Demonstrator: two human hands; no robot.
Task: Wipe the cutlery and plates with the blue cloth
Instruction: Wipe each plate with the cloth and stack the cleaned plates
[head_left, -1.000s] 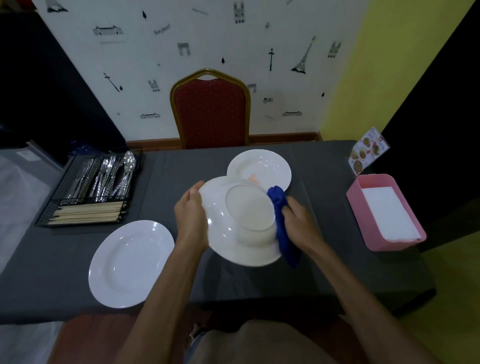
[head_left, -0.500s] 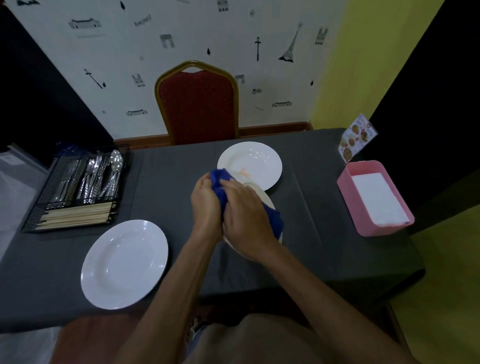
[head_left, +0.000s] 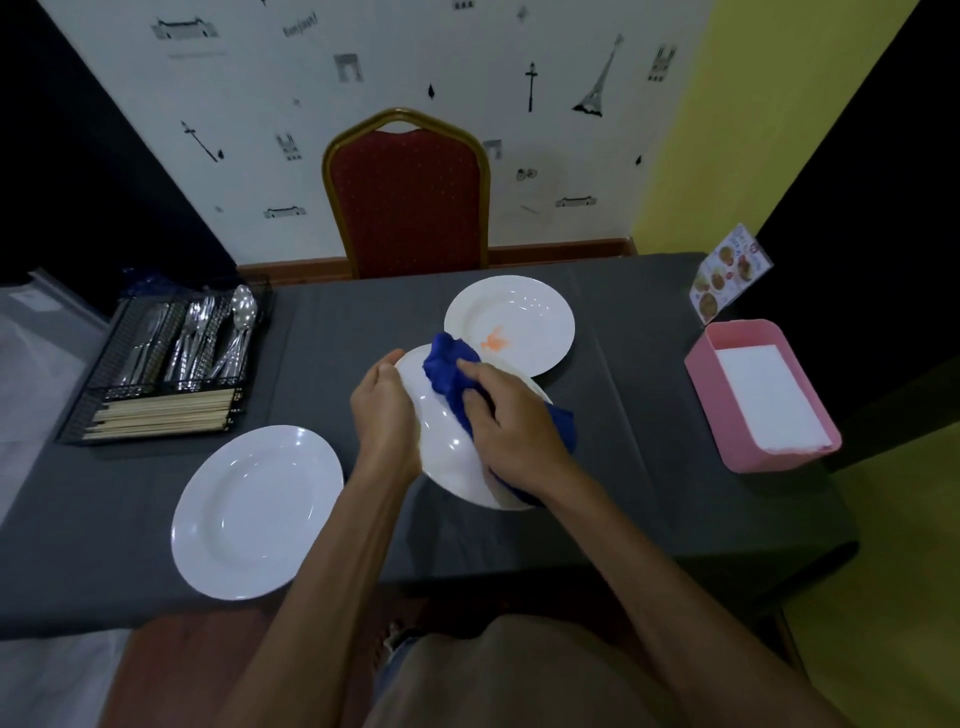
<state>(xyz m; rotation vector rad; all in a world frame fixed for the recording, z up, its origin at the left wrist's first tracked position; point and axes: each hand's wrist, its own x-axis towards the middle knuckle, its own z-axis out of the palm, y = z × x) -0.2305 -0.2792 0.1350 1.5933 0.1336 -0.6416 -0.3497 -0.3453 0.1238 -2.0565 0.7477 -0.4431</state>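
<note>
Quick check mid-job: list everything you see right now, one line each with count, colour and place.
Round ceramic plates: 3, white; one held over the table centre, one with an orange smear behind it, one at near left.
Crumpled wiping cloth: 1, blue; pressed on the held plate.
Wire cutlery basket: 1, black; far left of table.
Metal cutlery: several, silver; in the basket.
Wooden chopsticks: a bundle, pale; front of the basket.
Plastic tray: 1, pink; right edge, holds white napkins.
Menu card: 1, printed; far right.
Padded chair: 1, red with gold frame; behind the table.
Tablecloth: 1, grey.
Left hand: holds the plate's rim.
Right hand: grips the cloth.
</note>
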